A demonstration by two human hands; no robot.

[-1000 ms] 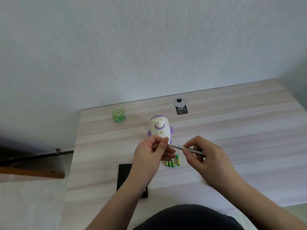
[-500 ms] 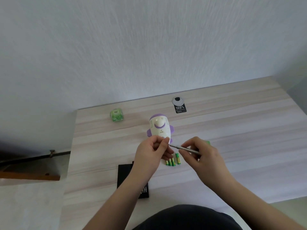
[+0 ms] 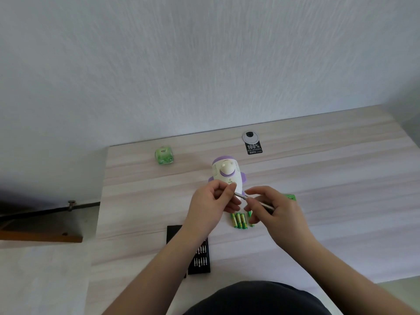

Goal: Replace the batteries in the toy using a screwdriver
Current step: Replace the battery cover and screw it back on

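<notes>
Meanwhile, little has changed in a second: the left hand (image 3: 212, 202) still grips the toy (image 3: 226, 172) on the table (image 3: 329, 178), the right hand (image 3: 270, 209) pinching the screwdriver (image 3: 244, 197) at its base; batteries (image 3: 238, 220) wait nearby, the screw seemingly unfinished.

Soft even daylight, faint shadows, wide-angle bending at edges, slightly soft focus
</notes>
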